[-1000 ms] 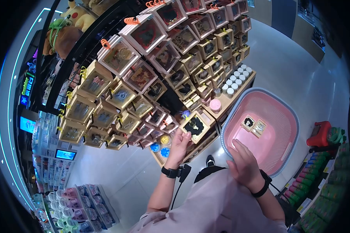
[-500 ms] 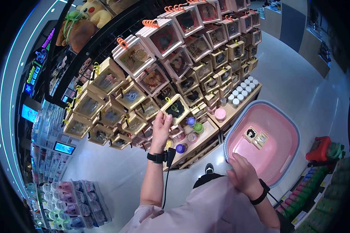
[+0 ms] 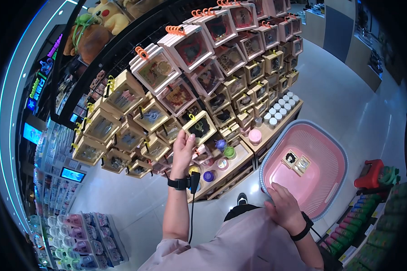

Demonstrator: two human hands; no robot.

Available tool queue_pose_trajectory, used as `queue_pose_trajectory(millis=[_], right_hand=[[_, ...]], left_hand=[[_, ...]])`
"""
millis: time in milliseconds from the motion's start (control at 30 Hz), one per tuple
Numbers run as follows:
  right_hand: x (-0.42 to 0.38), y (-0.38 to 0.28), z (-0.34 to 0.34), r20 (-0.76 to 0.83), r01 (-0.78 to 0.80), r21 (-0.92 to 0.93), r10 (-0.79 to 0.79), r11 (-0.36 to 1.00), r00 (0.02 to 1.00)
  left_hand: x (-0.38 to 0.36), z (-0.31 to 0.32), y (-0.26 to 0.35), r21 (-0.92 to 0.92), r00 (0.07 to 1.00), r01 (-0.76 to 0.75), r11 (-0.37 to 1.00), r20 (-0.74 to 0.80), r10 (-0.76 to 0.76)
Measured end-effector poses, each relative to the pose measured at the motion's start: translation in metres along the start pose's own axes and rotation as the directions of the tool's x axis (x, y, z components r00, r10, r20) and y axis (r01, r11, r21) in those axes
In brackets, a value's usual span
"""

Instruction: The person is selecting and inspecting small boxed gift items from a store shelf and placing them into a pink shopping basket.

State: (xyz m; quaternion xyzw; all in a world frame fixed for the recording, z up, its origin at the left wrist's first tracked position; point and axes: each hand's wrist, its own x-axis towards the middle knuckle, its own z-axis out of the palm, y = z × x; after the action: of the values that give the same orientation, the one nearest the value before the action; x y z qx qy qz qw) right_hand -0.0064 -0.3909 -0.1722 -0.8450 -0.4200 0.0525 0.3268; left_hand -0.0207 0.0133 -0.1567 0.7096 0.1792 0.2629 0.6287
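Item 1: left hand [image 3: 183, 147], raised at 11 o'clock, fingers pinching the lower edge of a tan windowed box [image 3: 200, 128] against the hanging display rack [image 3: 122, 97]. Best practice, judged: support its underside, align the yellow hanger loop squarely with the peg. Item 2: right hand [image 3: 285, 208], at 4 o'clock, fingers curled over the pink basket [image 3: 337, 149] rim; 2 small boxes [image 3: 296, 161] inside.

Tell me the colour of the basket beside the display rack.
Pink, with a pale blue-grey rim: the basket, seen in the head view.
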Motion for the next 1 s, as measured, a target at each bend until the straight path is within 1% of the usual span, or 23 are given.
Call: queue_pose_trajectory(millis=[200, 300, 400, 500, 600, 700, 800, 900, 1000], right_hand=[[0.004, -0.002, 0.0, 0.038, -0.027, 0.029, 0.026, 0.999, 0.999], [0.005, -0.002, 0.001, 0.053, -0.033, 0.038, 0.031, 0.999, 0.998], [0.005, 0.0, 0.002, 0.052, -0.028, 0.035, 0.026, 0.999, 0.998], [0.005, 0.001, 0.001, 0.052, -0.029, 0.036, 0.027, 0.999, 0.998], [0.004, 0.002, 0.001, 0.042, -0.032, 0.028, 0.031, 0.999, 0.999], [0.002, 0.004, 0.003, 0.026, -0.026, 0.02, 0.026, 0.999, 0.999], [0.001, 0.004, 0.003, 0.01, -0.023, 0.018, 0.023, 1.0, 1.0], [0.0, 0.005, 0.004, 0.0, -0.028, 0.014, 0.028, 1.0, 1.0], [-0.001, 0.007, 0.006, -0.013, -0.02, 0.012, 0.02, 1.0, 1.0]], left_hand=[[-0.002, 0.003, 0.01, -0.008, 1.0, 0.015, 1.0, -0.003, -0.015], [0.006, -0.009, -0.001, 0.031, 0.999, 0.03, 0.999, 0.011, -0.03], [0.014, -0.009, -0.004, 0.011, 0.997, 0.076, 0.997, -0.001, -0.076], [0.021, 0.003, -0.001, -0.06, 0.993, 0.041, 0.997, -0.104, -0.047], [0.031, -0.003, -0.016, -0.054, 0.992, 0.042, 0.998, -0.12, -0.048], [0.038, 0.013, -0.019, -0.17, 0.974, 0.011, 0.985, -0.222, -0.049], [0.043, 0.01, -0.031, -0.159, 0.978, 0.006, 0.987, -0.207, -0.04], [0.043, -0.001, -0.041, -0.042, 0.972, 0.091, 0.995, -0.212, -0.098], [0.039, 0.002, -0.047, 0.002, 0.961, 0.056, 0.998, -0.273, -0.053]])
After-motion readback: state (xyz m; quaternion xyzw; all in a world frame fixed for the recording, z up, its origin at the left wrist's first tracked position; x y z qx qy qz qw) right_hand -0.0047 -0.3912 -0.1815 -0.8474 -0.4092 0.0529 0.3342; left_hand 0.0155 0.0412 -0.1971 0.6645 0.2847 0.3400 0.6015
